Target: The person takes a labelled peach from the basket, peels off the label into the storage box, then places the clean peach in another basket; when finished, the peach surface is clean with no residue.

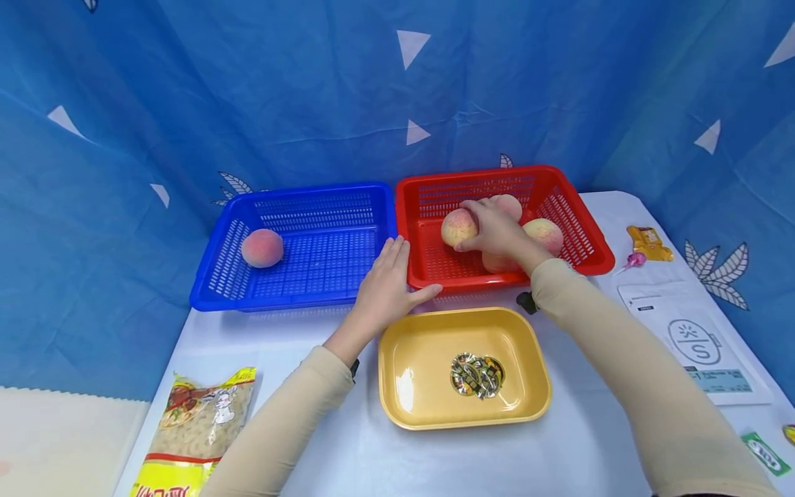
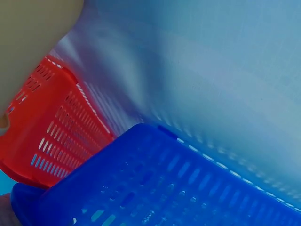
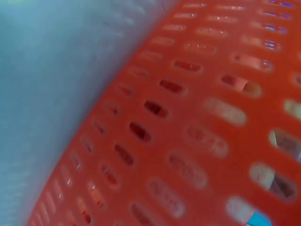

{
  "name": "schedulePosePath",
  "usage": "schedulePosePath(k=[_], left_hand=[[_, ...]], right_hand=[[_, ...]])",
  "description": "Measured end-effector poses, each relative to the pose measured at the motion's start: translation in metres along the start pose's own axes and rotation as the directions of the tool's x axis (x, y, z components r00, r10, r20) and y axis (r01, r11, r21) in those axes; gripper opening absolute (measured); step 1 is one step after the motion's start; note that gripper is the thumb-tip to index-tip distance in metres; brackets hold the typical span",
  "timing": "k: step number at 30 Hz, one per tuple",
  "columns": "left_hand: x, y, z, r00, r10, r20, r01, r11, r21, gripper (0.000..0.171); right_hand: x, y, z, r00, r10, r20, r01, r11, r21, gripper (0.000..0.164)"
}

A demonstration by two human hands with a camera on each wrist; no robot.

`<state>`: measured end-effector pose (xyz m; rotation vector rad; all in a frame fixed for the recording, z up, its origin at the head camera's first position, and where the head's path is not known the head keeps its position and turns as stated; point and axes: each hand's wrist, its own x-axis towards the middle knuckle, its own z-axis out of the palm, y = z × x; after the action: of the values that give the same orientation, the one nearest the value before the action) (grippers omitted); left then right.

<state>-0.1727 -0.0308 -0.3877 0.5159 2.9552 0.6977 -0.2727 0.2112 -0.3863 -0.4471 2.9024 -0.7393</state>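
Note:
In the head view my right hand (image 1: 497, 231) reaches into the red basket (image 1: 428, 181) and grips a peach (image 1: 458, 228), thumb at its near side and fingers over its top. Other peaches lie around that hand: one behind it (image 1: 509, 206), one to its right (image 1: 544, 236), one partly hidden under it (image 1: 497, 263). My left hand (image 1: 388, 286) rests with straight fingers along the rims where the red basket meets the blue basket (image 1: 317, 188). A single peach (image 1: 262, 248) sits at the left in the blue basket. Both wrist views show mostly slotted basket walls.
Nearer me stands a yellow tray (image 1: 428, 345) holding small shiny packets (image 1: 477, 375). A bag of pasta (image 1: 199, 428) lies at the left. To the right are an orange wrapper (image 1: 649, 243), a pink lollipop (image 1: 635, 259), a white printed bag (image 1: 695, 338) and a green packet (image 1: 765, 453).

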Motion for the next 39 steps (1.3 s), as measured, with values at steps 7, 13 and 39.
schedulePosePath(k=[7,13,39], left_hand=[[-0.001,0.001,0.001,1.000,0.003,-0.004,-0.003,1.000,0.013,0.103],[-0.002,0.002,0.001,1.000,0.002,-0.011,-0.002,1.000,0.011,0.103],[-0.013,-0.001,-0.004,0.999,0.016,-0.039,-0.017,1.000,-0.020,0.083]], right_hand=[[0.001,-0.002,0.005,1.000,0.026,0.014,-0.025,0.996,-0.084,0.089],[0.000,0.001,0.008,0.997,0.068,0.038,-0.064,0.993,-0.099,0.092],[-0.006,-0.004,0.002,1.000,0.009,0.028,-0.006,0.996,-0.089,0.080]])
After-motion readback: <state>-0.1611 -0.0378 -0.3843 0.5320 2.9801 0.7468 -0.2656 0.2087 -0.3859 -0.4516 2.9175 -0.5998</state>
